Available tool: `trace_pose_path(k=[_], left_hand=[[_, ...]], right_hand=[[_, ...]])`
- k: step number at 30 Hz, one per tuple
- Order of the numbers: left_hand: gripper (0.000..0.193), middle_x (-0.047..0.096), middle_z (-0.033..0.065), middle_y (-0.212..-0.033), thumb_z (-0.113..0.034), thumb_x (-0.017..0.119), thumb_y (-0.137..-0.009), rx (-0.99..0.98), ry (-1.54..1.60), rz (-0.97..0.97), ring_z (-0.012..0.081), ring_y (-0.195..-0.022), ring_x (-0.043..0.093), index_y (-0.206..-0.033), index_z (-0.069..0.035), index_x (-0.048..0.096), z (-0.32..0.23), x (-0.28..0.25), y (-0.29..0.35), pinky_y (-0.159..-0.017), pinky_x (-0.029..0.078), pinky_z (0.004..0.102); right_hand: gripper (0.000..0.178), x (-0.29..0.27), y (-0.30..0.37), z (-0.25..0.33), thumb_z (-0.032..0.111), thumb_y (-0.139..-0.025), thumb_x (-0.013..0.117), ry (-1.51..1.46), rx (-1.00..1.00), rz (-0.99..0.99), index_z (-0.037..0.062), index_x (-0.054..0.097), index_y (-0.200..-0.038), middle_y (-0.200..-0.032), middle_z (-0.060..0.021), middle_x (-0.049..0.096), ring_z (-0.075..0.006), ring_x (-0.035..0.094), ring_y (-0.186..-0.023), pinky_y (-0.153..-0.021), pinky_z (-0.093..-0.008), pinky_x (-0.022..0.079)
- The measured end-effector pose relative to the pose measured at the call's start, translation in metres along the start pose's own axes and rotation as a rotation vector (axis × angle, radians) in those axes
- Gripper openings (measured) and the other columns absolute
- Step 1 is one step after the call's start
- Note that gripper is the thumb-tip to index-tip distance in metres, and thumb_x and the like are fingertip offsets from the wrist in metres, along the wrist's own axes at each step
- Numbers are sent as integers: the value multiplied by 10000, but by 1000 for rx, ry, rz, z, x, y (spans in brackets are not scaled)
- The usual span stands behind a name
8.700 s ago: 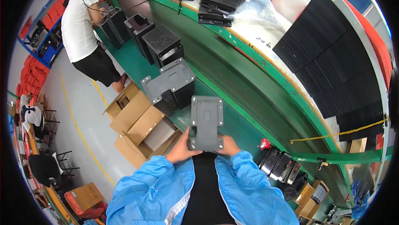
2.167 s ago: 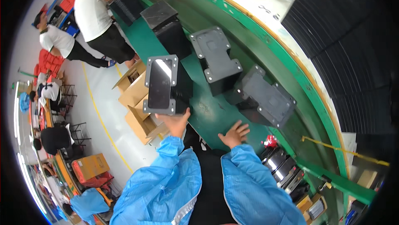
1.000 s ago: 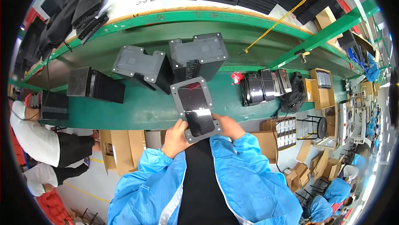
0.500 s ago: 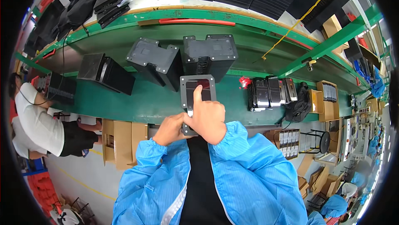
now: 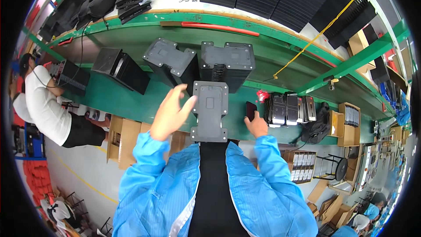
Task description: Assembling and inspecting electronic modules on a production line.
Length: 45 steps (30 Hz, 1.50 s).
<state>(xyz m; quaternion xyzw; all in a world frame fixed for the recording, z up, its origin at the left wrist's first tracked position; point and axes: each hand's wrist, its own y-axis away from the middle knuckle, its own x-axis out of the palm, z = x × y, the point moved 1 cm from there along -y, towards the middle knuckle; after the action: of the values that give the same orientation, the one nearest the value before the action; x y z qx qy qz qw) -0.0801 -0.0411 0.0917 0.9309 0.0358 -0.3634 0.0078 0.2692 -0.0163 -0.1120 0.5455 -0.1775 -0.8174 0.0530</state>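
My left hand (image 5: pixel 172 113) is empty, with its fingers spread beside the left edge of a dark grey I-shaped panel (image 5: pixel 210 116) with round studs at its corners. That panel lies straight in front of me and seems to top a stack, whose lower part is hidden. To the right, my right hand (image 5: pixel 258 127) holds the lower end of a dark smartphone (image 5: pixel 251 109) at the bench surface. Behind the near panel stand two tall stacks of similar dark panels, a left one (image 5: pixel 170 56) and a right one (image 5: pixel 228 56).
Black flat pieces (image 5: pixel 277 110) stand in a row right of the phone, near a red wrapper (image 5: pixel 262 95) and a black bag (image 5: pixel 318 125). More black stacks (image 5: pixel 120 70) occupy the left of the green bench (image 5: pixel 153 101). A person in white (image 5: pixel 48 101) works at far left.
My right hand has gone from above the near panel to the bench at right, taking the phone along. My left hand has let go, moved up and left, and spread its fingers.
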Motion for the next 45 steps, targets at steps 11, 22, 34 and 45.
trace_pose_path(k=[11, 22, 34, 45], left_hand=[[1184, 493, 324, -1257, -706, 762, -688, -261, -832, 92, 359, -902, 657, -1530, 20, 352, -91, 75, -20, -727, 587, 392], [924, 535, 163, -1358, -577, 603, -918, 16, 893, 364, 289, -1032, 630, -1630, -112, 241, 47, 1, -31, -880, 532, 384], [911, 456, 238, -1438, -528, 785, -772, -325, -694, 112, 411, -1214, 536, -1567, -303, 401, 234, 108, 11, -988, 492, 457], [449, 602, 185, -1275, -317, 574, -1035, -179, 822, 59, 313, -1056, 641, -1410, -69, 563, 97, 72, 2, -932, 522, 396]], right_hand=[[579, -62, 121, 103, 241, -771, 854, -622, -817, 138, 13, 593, -1235, -1090, -168, 656, -324, 678, -847, -736, -385, 550], [560, -98, 117, 128, 257, -719, 897, -340, -867, 79, 29, 587, -1126, -937, -140, 680, -319, 699, -756, -654, -406, 549], [979, -98, 136, 254, 546, -796, 744, 421, -457, -188, -29, 399, -1510, -733, -169, 707, -338, 708, -641, -583, -416, 556], [934, -99, 124, 243, 479, -795, 699, 327, -491, -138, -72, 397, -1486, -731, -203, 716, -372, 725, -659, -600, -451, 577]])
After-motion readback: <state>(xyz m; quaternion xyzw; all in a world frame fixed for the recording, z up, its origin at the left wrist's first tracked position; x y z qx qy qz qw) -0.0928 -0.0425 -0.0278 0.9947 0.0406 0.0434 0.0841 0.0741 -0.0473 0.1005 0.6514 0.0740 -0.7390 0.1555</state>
